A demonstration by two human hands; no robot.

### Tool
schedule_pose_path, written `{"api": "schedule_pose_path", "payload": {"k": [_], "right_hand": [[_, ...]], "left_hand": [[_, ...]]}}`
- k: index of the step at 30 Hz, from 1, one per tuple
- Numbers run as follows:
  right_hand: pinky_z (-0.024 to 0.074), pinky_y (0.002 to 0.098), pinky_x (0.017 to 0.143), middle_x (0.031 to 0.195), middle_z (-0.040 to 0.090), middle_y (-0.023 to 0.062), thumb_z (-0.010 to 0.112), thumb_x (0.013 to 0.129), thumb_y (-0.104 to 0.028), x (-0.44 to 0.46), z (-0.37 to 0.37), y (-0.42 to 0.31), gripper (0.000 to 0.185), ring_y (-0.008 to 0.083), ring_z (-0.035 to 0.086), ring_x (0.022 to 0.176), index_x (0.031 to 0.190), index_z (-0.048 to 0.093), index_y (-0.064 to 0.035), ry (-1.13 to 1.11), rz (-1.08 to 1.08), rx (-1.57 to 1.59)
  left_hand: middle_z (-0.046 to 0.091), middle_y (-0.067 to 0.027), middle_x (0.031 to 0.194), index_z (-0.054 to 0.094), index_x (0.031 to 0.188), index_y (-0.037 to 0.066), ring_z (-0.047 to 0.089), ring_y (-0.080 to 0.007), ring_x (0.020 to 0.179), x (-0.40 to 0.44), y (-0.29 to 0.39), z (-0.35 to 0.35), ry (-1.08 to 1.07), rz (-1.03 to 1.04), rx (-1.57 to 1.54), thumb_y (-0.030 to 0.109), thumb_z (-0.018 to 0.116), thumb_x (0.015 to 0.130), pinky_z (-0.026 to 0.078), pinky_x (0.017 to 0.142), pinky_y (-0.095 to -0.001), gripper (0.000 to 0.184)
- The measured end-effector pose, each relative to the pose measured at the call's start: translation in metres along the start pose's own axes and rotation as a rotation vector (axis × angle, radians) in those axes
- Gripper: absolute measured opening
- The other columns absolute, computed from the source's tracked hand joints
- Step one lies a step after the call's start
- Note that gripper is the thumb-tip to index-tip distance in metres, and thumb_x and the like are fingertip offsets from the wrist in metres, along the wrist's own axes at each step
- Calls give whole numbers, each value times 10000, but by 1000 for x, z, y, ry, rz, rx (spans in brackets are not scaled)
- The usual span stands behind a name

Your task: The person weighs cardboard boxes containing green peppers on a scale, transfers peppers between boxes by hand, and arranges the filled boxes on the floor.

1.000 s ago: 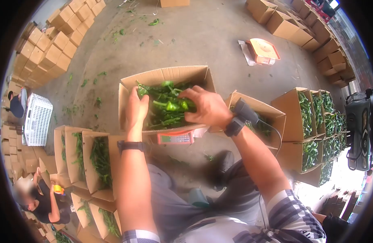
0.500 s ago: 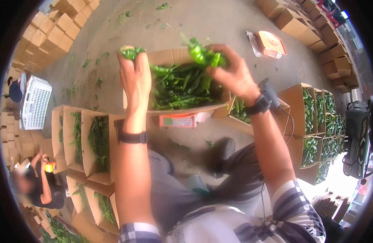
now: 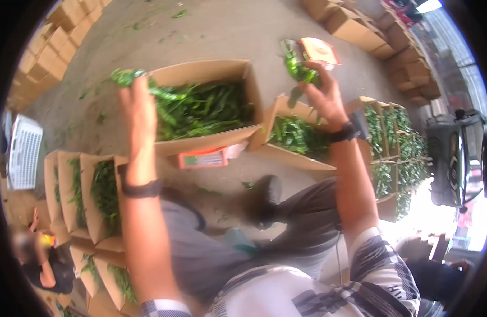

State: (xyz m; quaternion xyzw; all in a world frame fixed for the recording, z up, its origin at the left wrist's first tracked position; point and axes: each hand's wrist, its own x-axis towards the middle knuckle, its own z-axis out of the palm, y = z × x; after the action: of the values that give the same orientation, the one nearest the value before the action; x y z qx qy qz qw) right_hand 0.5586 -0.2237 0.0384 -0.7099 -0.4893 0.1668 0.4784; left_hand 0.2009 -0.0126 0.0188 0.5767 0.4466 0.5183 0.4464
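A cardboard box of long green peppers stands in front of me, with an orange scale showing below its near side. My left hand is at the box's left end, closed around some green peppers. Out to the right, my right hand grips several more green peppers. It is above a second, lower box that also holds green peppers. Motion blurs both hands slightly.
More pepper-filled boxes stand at the left and right. Another orange scale lies beyond my right hand. At the left are a white crate and another person. Loose peppers lie on the floor.
My right hand has moved right with its peppers, from over the large box to over the lower box. The view has turned, so most things appear shifted left. My left hand keeps its peppers.
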Motion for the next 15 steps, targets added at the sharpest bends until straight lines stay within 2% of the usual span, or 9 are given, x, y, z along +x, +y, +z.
{"api": "schedule_pose_path", "payload": {"k": [1,4,5,6,8,10,11,12,15], "right_hand": [[523,348,945,1163,675,85,766,863,-178,-7,-9,-4,512,175,644,1052,1352,665,-65,-23,100,-24],[532,417,968,1182,693,152,770,812,-256,-15,-28,20,550,296,684,1070,1322,668,-78,-31,10,-280],[533,433,999,1227,697,175,766,806,-270,-21,-36,26,547,354,686,1111,1310,668,-79,-71,72,-313],[530,431,1027,1246,699,174,769,806,-271,-25,-42,31,572,352,684,1170,1339,666,-89,-129,83,-339],[526,431,1067,1274,697,193,790,820,-302,-33,-54,42,624,372,669,1235,1398,654,-111,-376,269,-497],[524,430,1094,1308,691,212,818,833,-348,-46,-57,68,690,398,658,1263,1462,624,-141,-450,159,-680],[525,433,1104,1363,674,226,811,879,-357,-44,-60,71,693,396,655,1279,1489,595,-108,-477,156,-701],[525,433,1104,1363,674,226,811,879,-357,-40,-57,57,693,396,655,1279,1489,595,-108,-472,160,-706],[542,441,1074,1394,679,205,752,984,-338,-33,-39,11,583,323,673,1272,1443,605,-10,-279,114,-228]], "left_hand": [[588,12,888,603,1111,81,482,-56,622,-2,3,0,-6,-15,-47,253,573,1049,378,533,-240,185],[604,6,912,604,1133,83,474,-53,614,-12,20,3,-3,-34,-117,230,551,1053,378,529,-231,176],[610,4,921,601,1140,84,478,-52,623,-15,24,6,8,-32,-102,230,547,1052,384,535,-232,179],[616,2,931,598,1148,85,482,-51,632,-17,26,7,22,-31,-84,230,543,1050,391,540,-232,183],[631,-4,954,582,1188,86,489,-51,647,-17,21,8,4,-26,-71,232,543,1049,404,551,-232,205],[637,-8,975,565,1215,91,492,-53,653,-23,23,13,-32,-41,-69,226,540,1047,405,549,-233,217],[642,-15,1001,551,1245,91,489,-57,651,-29,26,19,-92,-84,-127,218,542,1047,399,541,-235,235],[655,-28,1042,547,1243,91,502,-53,656,-34,25,25,-184,-79,-124,232,547,1058,418,539,-233,233],[668,-42,1081,539,1215,87,549,-50,672,-76,38,71,-422,-157,-230,254,561,1073,482,536,-225,221]]}}
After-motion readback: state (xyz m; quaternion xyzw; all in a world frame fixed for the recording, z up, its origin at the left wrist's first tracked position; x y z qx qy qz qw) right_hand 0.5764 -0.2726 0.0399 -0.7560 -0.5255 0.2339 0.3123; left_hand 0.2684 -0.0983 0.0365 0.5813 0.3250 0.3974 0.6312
